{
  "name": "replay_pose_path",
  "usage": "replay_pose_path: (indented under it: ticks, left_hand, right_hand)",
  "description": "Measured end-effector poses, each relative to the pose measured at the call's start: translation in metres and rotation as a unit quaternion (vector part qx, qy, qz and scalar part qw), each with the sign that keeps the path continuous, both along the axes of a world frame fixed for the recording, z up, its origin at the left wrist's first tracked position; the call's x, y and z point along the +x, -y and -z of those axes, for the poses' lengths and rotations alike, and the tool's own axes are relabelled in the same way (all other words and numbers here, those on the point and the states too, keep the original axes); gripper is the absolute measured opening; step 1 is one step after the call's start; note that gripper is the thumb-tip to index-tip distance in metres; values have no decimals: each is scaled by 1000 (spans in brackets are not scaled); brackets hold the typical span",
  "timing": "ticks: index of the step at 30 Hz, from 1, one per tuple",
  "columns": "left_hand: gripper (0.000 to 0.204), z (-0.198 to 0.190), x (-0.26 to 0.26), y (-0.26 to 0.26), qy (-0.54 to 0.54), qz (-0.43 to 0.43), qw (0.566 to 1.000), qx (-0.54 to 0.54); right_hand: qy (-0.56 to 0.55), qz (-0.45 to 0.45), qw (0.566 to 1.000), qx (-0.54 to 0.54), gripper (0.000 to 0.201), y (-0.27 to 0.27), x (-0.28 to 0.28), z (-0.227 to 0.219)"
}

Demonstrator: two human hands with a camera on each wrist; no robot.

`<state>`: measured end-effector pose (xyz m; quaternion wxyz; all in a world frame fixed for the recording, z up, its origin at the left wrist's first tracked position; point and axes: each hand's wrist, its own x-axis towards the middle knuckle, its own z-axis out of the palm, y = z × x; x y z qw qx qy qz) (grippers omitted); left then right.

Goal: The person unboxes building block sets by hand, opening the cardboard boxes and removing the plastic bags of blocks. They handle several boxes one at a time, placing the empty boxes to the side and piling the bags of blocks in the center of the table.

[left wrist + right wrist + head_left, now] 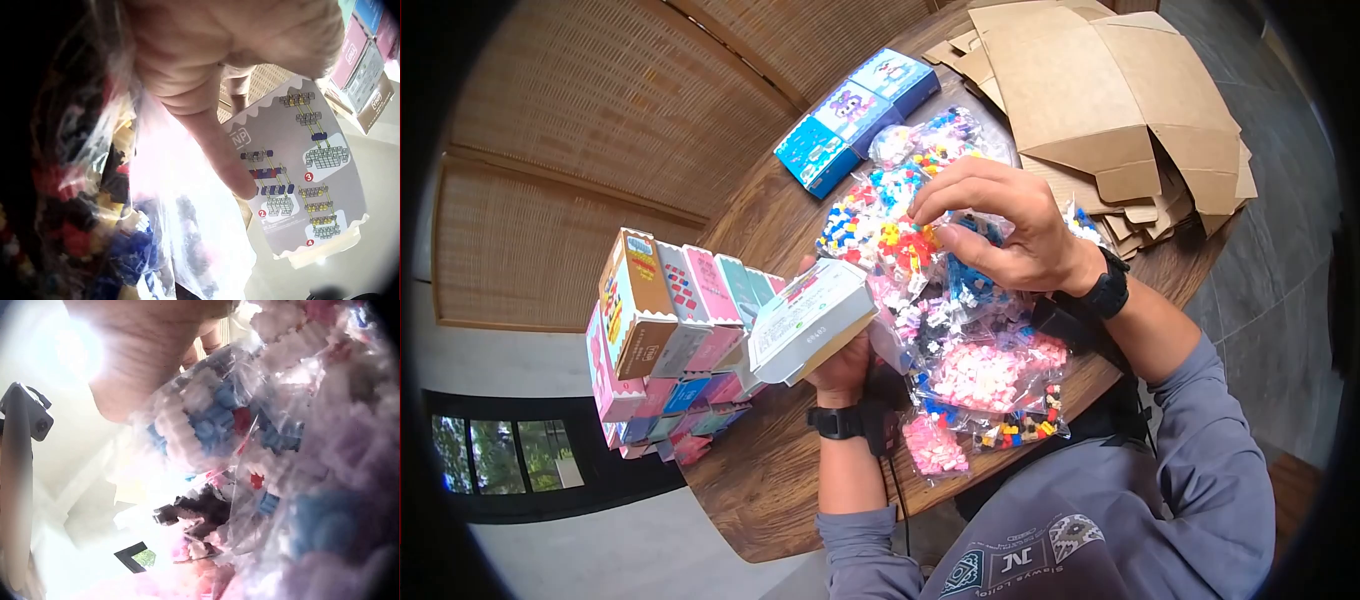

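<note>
My left hand (842,368) grips a small carton (812,312) over the table's left side, its printed white face tilted upward. In the left wrist view the thumb presses along the carton's grey side (347,194), which carries numbered block-assembly diagrams; a flap sticks out at its lower end. My right hand (1015,222) hovers over a heap of clear bags of small coloured building blocks (900,190), fingers bent loosely and thumb apart from the index finger. Below its palm in the right wrist view lies a bag of white, blue and red blocks (209,422).
Stacked colourful boxes (690,330) stand at the table's left edge. Three blue and purple boxes (850,115) lie at the back. Flattened brown cardboard (1100,100) covers the back right. Bags of pink blocks (975,378) lie near the front edge, close to my body.
</note>
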<state>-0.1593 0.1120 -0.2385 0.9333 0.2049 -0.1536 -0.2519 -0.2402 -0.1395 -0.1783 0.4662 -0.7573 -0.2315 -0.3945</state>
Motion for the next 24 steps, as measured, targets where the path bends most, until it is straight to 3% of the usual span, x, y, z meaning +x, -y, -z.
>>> replay_pose_path:
  ticks: [6, 9, 11, 13, 19, 22, 24]
  left_hand:
    - [76, -2, 0, 1, 41, -5, 999, 30]
    - [92, -6, -2, 3, 39, -31, 997, 63]
    - [86, -18, -7, 5, 67, -56, 987, 137]
    - [88, -29, -12, 7, 81, -99, 968, 215]
    - [82, -55, -25, 10, 69, -128, 959, 245]
    - [75, -75, -35, 12, 41, -157, 949, 272]
    - [76, -82, -42, 8, 44, -132, 948, 287]
  right_hand:
    - [9, -39, 999, -4, 43, -3, -4, -4]
    - [37, -38, 998, -25, 54, -3, -3, -5]
    - [34, -40, 997, -47, 59, -2, -4, -4]
    - [18, -67, 997, -39, 60, -2, -4, -2]
    - [48, -65, 995, -50, 43, 0, -5, -5]
    - [43, -59, 997, -19, 43, -3, -7, -4]
    - [60, -35, 997, -16, 43, -4, -6, -3]
